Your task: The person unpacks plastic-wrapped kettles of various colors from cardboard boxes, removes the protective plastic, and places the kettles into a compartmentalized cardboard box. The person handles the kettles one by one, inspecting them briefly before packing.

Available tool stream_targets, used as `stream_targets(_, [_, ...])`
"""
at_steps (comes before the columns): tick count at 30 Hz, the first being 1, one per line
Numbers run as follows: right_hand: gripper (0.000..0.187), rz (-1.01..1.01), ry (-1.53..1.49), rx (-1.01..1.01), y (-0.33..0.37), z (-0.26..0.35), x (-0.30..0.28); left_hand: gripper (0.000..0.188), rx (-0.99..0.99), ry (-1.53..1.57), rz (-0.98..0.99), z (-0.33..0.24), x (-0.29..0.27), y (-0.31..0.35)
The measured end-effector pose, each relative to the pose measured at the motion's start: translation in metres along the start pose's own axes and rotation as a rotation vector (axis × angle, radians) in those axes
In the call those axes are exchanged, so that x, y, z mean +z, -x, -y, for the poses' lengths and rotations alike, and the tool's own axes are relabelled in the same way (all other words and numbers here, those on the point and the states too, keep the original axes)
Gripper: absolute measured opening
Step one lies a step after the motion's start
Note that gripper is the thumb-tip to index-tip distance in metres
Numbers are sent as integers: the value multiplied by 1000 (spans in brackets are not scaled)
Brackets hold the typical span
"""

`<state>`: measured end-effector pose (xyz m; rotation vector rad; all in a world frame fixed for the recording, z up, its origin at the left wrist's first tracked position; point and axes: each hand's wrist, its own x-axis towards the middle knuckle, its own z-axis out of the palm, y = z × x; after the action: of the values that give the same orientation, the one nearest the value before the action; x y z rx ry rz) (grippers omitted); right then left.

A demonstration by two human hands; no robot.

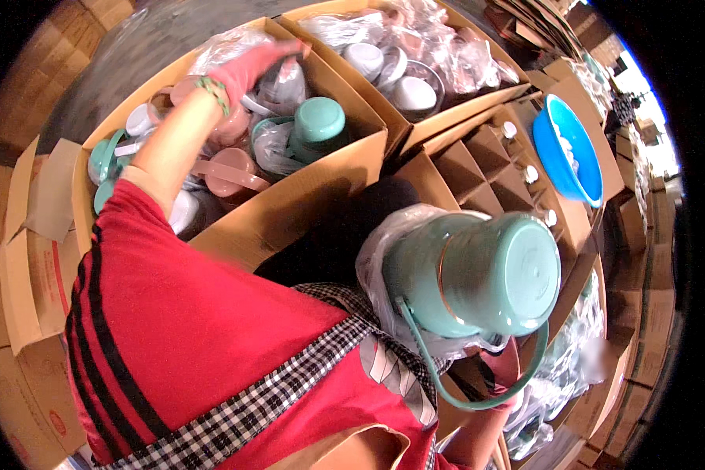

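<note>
My left hand (pixel 262 66), pinkish-red and slightly blurred, reaches over the far side of an open carton (pixel 290 200). A clear plastic bag (pixel 283 88) lies right under it, and I cannot make out whether its fingers grip anything. The carton holds a teal jug (pixel 319 125), a pink jug (pixel 231 172) and white pieces, some bagged. Close to my chest at the right is a larger teal jug (pixel 501 270) with a loop handle, partly wrapped in clear plastic. My right hand (pixel 505 368) grips it from below, its fingers partly hidden by the jug and handle.
Another carton (pixel 403 137) of plastic-wrapped pink and white pieces stands behind. To the right are cardboard dividers (pixel 478 168) with white-topped items and a blue basin (pixel 556 164). Plastic-wrapped goods (pixel 564 376) lie at the lower right. Stacked cartons (pixel 16 392) line the left.
</note>
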<state>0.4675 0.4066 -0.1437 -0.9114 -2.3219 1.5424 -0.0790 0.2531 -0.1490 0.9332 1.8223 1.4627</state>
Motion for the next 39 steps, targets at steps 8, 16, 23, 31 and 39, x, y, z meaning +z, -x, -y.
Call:
stream_targets(8, [31,490,-196,393,-31,40,26,39,-496,188,-738,176,8,-33])
stream_targets(16, [22,36,-595,494,31,0,25,64,-79,-293,-723,67,36,25])
stream_targets(23, [22,-17,-441,410,25,11,38,63,-442,-683,-1023,68,8,2])
stream_targets(31, [23,35,-391,286,-15,22,42,51,-72,-111,-877,159,-103,-24])
stream_targets(39, [23,22,-312,168,-57,48,21,19,249,679,-821,-112,-65,67])
